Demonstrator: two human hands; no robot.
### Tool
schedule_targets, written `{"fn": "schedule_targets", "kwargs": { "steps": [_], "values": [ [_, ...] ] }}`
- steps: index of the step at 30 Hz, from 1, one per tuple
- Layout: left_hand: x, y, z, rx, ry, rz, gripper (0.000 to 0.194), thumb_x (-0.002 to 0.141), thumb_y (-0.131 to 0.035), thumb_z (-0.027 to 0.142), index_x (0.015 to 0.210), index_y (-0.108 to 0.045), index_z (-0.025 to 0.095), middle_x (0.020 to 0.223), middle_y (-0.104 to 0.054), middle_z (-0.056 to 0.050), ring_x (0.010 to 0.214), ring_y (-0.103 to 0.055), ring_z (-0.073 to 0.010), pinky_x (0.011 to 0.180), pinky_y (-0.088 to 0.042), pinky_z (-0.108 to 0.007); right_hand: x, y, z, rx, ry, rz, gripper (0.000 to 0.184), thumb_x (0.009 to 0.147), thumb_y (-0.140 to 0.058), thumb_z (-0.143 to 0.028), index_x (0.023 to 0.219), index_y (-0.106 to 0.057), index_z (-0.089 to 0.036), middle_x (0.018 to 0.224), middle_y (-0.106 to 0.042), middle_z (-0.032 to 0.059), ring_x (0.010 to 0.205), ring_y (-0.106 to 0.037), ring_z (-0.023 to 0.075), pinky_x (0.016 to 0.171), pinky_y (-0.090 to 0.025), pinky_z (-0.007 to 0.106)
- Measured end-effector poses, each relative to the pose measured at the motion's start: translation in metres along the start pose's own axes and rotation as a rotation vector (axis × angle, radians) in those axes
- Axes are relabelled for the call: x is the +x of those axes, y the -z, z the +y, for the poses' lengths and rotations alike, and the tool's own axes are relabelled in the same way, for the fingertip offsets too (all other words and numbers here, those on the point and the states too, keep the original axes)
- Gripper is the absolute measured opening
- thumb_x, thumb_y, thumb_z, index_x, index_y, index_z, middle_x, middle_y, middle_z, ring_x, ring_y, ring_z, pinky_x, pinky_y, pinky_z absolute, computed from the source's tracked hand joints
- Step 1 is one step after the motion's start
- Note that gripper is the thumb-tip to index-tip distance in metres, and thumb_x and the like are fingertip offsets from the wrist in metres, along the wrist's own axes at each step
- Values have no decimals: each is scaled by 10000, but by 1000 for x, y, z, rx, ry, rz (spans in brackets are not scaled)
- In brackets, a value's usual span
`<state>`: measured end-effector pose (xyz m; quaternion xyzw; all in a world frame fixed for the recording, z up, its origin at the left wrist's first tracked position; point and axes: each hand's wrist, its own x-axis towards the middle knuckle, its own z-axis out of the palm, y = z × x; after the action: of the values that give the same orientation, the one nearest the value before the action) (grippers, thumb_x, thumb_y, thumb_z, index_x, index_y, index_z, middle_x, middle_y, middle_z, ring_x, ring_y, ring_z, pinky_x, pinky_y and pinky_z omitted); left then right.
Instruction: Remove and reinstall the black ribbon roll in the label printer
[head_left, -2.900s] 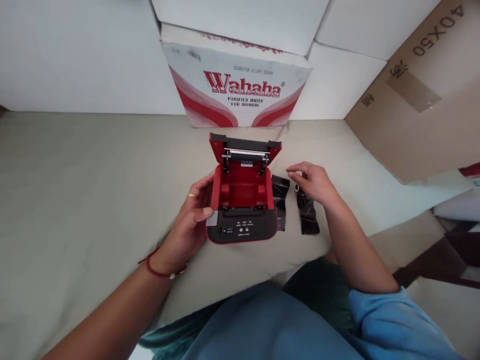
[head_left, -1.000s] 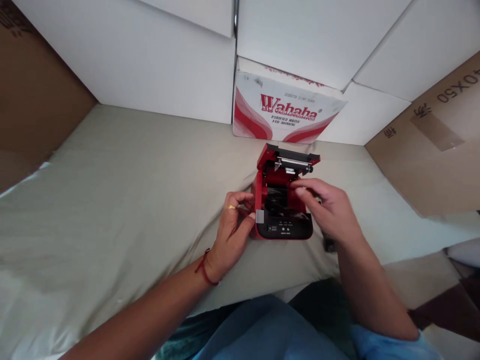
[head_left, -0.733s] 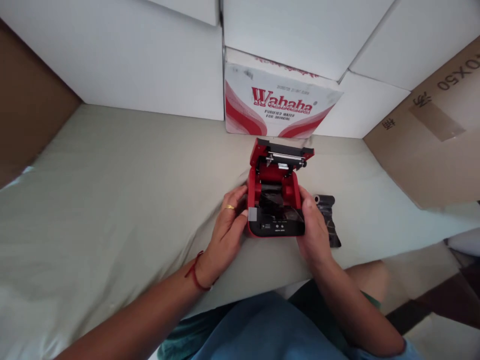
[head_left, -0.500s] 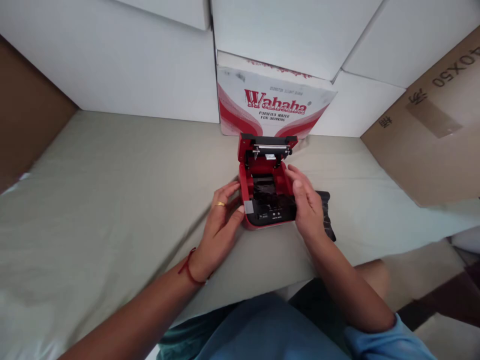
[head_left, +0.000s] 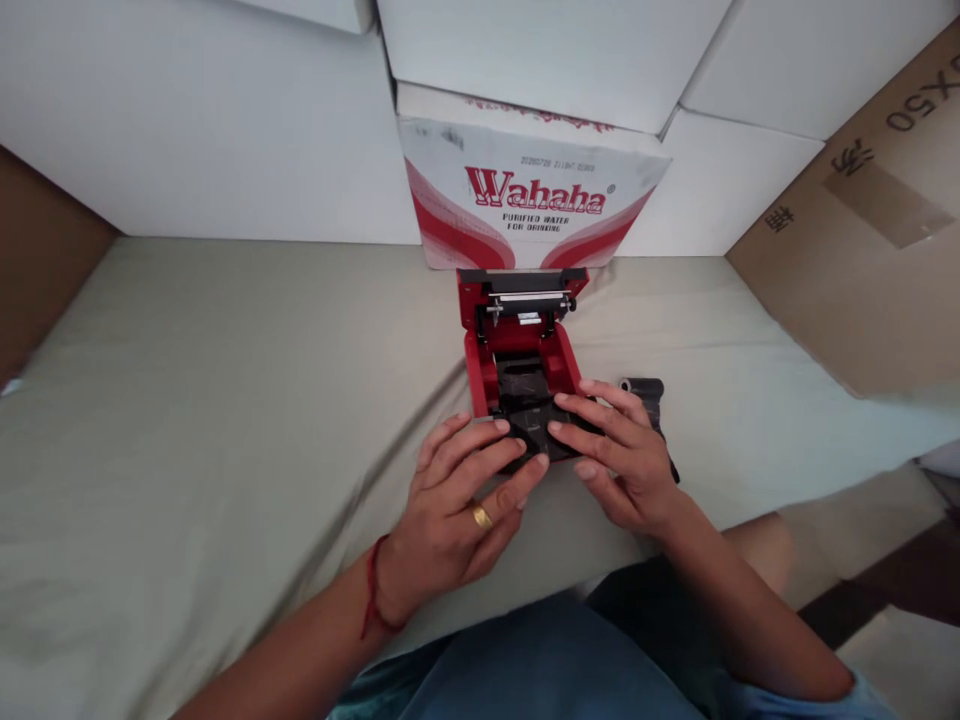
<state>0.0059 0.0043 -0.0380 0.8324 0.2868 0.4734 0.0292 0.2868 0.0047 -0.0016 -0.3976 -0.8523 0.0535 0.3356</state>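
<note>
A red and black label printer (head_left: 474, 372) stands on the cloth-covered surface, its lid (head_left: 523, 296) raised and tilted back. Dark, glossy film (head_left: 525, 380) lies in its open bay and seems to reach over the black front. My left hand (head_left: 465, 490) rests on the front left of the printer, fingers stretched out over the black part. From the right, my right hand (head_left: 619, 450) lies with spread fingertips on the same black front. Beside that hand sits a black roll (head_left: 642, 386), partly hidden behind it. Both hands cover much of the front panel.
Behind the printer stands a Wahaha water carton (head_left: 532, 200) among stacked white boxes (head_left: 247, 130). A brown carton (head_left: 862, 230) borders the right side, another brown box (head_left: 45, 260) the left. Pale cloth (head_left: 285, 330) covers the surface, with its front edge near my body.
Both hands have moved from the printer's sides onto its black front, fingers now laid across it. The black roll shows more. The camera view has shifted slightly.
</note>
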Motion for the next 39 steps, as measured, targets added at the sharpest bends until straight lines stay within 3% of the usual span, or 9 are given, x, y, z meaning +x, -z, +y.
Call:
{"fn": "schedule_targets", "kwargs": {
  "steps": [3,6,11,14,17,21,28,32,39],
  "values": [
    [1,-2,1,1,5,-24,619,1042,-692,108,1623,-724,317,1279,-884,-45,1395,-762,-263,1416,-472,-483,5,6,1,59,2,-28,408,1187,-598,-434,1464,-884,-346,1573,-851,95,1545,-735,370,1291,-601,670],
    [2,-3,2,2,10,-23,584,1033,-691,79,1579,-746,278,1279,-879,-56,1390,-757,-260,1430,-459,-469,19,14,2,123,-112,97,455,1248,-479,-451,1452,-879,-375,1574,-850,69,1538,-742,347,1335,-564,656],
    [-2,-5,5,20,36,-22,718,1022,-707,79,1695,-665,324,1278,-881,-50,1349,-787,-270,1404,-501,-497,76,15,28,194,-400,347,655,1277,-266,-631,1785,-595,-379,1822,-653,78,1704,-612,328,1366,-553,611],
    [-4,-6,5,29,40,-22,734,1018,-718,94,1707,-659,340,1282,-880,-49,1332,-796,-271,1410,-501,-497,114,11,43,309,-369,277,685,1269,-262,-686,1820,-536,-387,1832,-643,53,1731,-588,293,1418,-502,583],
    [-4,-6,5,48,38,-16,709,1012,-730,97,1672,-687,350,1280,-881,-41,1343,-792,-270,1431,-476,-496,131,8,39,370,-338,156,677,1271,-305,-687,1599,-780,-333,1652,-797,47,1641,-683,281,1423,-505,562],
    [-2,-5,7,67,37,-18,647,1019,-715,88,1605,-725,362,1269,-885,-20,1348,-787,-259,1450,-439,-487,113,13,16,242,-299,177,665,1267,-373,-695,1319,-929,-334,1466,-889,42,1518,-767,307,1379,-551,581],
    [2,-4,7,66,31,-7,467,1022,-692,69,1417,-808,289,1233,-866,-35,1371,-747,-240,1494,-365,-447,50,19,-8,153,-145,108,500,1274,-476,-437,1698,-721,-336,1540,-871,68,1465,-816,295,1398,-543,594],
    [0,-5,8,82,37,-15,459,1024,-688,65,1380,-821,323,1223,-862,-21,1362,-750,-231,1488,-376,-452,33,15,-12,11,-111,9,469,1233,-528,-294,1639,-762,-273,1474,-898,78,1422,-851,276,1343,-617,528],
    [-4,1,-2,-72,70,62,682,1092,-676,216,1758,-596,342,1461,-790,-102,1460,-738,-312,1315,-596,-540,37,11,-13,-69,-146,39,378,1225,-537,-229,1406,-869,-229,1348,-940,84,1277,-912,249,1169,-716,416]
  ]
}}
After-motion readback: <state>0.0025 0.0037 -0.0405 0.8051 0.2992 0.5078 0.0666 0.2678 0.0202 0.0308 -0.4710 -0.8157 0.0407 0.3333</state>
